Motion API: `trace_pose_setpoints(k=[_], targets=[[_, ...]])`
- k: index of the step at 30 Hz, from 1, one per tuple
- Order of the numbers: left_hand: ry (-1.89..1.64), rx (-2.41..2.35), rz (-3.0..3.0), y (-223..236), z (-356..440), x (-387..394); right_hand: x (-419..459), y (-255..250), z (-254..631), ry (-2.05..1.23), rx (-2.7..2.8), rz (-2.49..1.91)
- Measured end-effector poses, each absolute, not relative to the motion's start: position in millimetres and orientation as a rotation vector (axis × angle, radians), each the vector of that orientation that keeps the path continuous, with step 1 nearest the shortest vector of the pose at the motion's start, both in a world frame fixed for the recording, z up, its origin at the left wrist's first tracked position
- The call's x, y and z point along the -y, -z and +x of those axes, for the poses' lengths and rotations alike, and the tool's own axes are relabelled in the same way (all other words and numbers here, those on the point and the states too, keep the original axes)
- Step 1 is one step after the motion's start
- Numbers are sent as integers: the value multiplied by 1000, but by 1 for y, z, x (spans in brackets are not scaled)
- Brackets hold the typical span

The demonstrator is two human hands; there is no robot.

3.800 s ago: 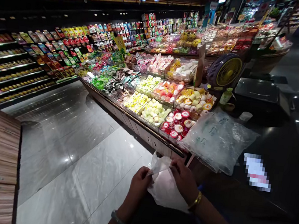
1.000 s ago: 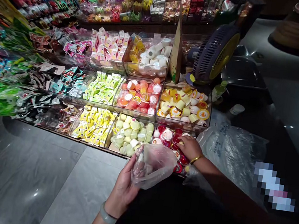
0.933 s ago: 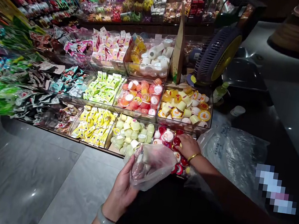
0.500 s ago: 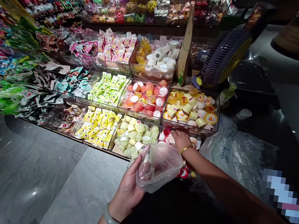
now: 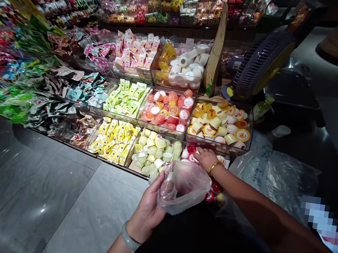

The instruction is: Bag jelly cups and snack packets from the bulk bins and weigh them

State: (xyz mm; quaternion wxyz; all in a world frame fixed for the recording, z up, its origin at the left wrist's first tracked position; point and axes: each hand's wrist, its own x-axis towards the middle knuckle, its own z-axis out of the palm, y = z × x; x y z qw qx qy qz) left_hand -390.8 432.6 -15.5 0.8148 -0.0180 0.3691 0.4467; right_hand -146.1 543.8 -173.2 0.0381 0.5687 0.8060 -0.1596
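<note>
My left hand (image 5: 148,209) grips a clear plastic bag (image 5: 184,187) by its rim, held open in front of the display bins. My right hand (image 5: 205,158) reaches into the front bin of red-lidded jelly cups (image 5: 188,152), fingers curled down among the cups; what they hold is hidden. A gold bangle sits on that wrist. The bag hangs just below and left of my right hand.
Clear bins of green cups (image 5: 155,152), yellow packets (image 5: 112,139), pink cups (image 5: 168,109) and yellow cups (image 5: 219,125) surround the red bin. A stack of plastic bags (image 5: 272,174) lies to the right on a dark counter. A fan (image 5: 261,62) stands behind. Grey tiled floor (image 5: 35,200) spreads left.
Since the earliest frame I have come up to the bins with the bag opened. Over the last second my right hand slid a little left and farther into the red cups.
</note>
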Motion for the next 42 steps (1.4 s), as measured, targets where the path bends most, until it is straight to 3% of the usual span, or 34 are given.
trace_pose_setpoints(k=[8, 13, 17, 21, 25, 27, 30, 35, 42], targets=[[-952, -829, -14, 16, -385, -431, -543, 178, -136, 852, -2451, 2130], [-952, -827, 15, 15, -381, -431, -549, 173, -138, 1358, -2296, 2566], [-966, -807, -6, 12, -376, -435, -546, 145, -129, 1941, -1977, 2804], [-966, -767, -4, 8, -369, -439, -524, 103, -119, 2519, -1705, 2762], [-931, -760, 36, 3, -360, -442, -486, 60, -132, 3468, -1144, 2289], [-926, -754, 49, 1, -356, -444, -466, 46, -146, 3589, -1111, 2061], [-913, -737, 68, 0, -351, -446, -444, 39, -165, 3282, -1552, 2042], [-896, -724, 105, 1, -347, -449, -433, 45, -177, 1948, -2607, 2203], [-841, -716, 41, -5, -347, -453, -425, 44, -185, 975, -2804, 1882]])
